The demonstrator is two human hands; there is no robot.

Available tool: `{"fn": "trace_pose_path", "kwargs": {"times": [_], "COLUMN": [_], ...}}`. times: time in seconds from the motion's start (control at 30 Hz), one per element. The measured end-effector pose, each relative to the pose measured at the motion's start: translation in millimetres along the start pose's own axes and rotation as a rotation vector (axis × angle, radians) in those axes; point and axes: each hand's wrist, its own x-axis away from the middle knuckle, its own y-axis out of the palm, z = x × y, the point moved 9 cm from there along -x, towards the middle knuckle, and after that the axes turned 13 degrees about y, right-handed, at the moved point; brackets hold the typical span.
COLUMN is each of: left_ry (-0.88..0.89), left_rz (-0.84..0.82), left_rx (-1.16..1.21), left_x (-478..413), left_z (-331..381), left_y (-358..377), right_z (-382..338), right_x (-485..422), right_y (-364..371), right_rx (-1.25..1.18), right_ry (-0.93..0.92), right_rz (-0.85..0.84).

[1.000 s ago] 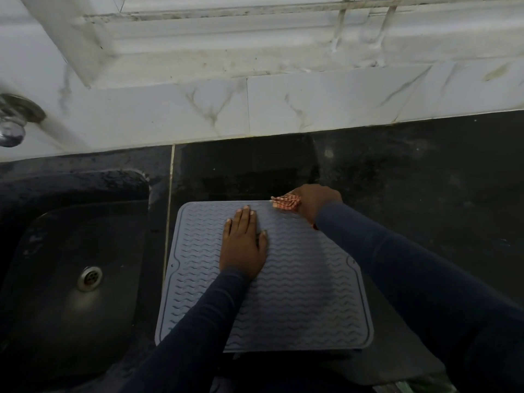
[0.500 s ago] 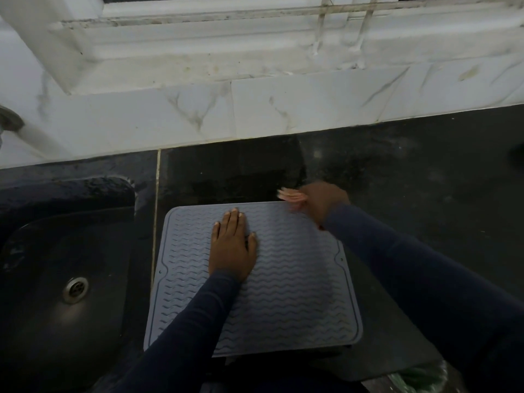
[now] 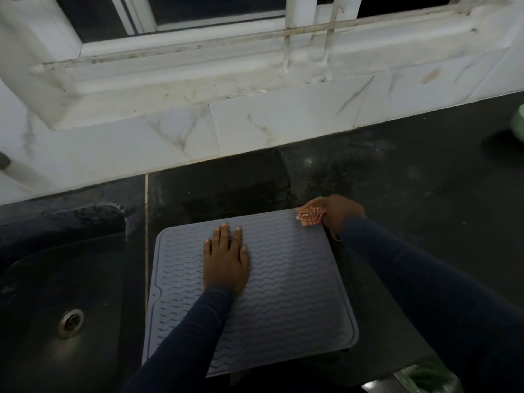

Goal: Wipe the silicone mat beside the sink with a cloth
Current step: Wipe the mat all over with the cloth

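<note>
A grey silicone mat [image 3: 295, 293] with a wavy ribbed surface lies on the black counter, just right of the sink [image 3: 56, 307]. My left hand [image 3: 225, 258] rests flat on the mat's upper middle, fingers together and pointing away from me. My right hand [image 3: 338, 215] is at the mat's far right corner, closed on a small bunched red-and-white checked cloth [image 3: 310, 216]. The cloth sits on the corner's edge, sticking out to the left of the fingers.
The black counter [image 3: 411, 180] runs right of the mat to a white marble backsplash [image 3: 255, 123] and window ledge. A pale green object [image 3: 519, 120] shows at the far right edge. A green item [image 3: 428, 377] in shiny wrapping lies at the bottom right.
My right hand with the cloth has slid rightward along the mat's far edge to its right corner. My left hand stays flat on the mat. The view has tilted up.
</note>
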Motion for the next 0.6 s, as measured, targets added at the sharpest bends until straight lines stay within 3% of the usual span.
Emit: {"fn": "trace_pose_path", "kwargs": {"times": [0.1, 0.2, 0.27, 0.33, 0.47, 0.6], "left_ry": [0.033, 0.155, 0.201, 0.188, 0.174, 0.157], "left_rz": [-0.009, 0.006, -0.042, -0.073, -0.087, -0.053], "left_rx": [-0.012, 0.07, 0.071, 0.04, 0.026, 0.009], "left_x": [-1, 6, 18, 25, 25, 16], "left_z": [13, 50, 69, 70, 68, 81], "left_y": [-6, -2, 13, 21, 19, 10], "right_z": [-29, -61, -46, -16, 49, 47], "right_x": [13, 59, 81, 82, 50, 24], "right_y": [-2, 19, 46, 55, 48, 16], "right_rx": [0.006, -0.035, 0.005, 0.064, 0.094, 0.039], "right_ry": [-0.063, -0.288, -0.37, -0.43, -0.258, -0.215], "right_rz": [0.049, 0.011, -0.076, -0.007, -0.073, -0.108]}}
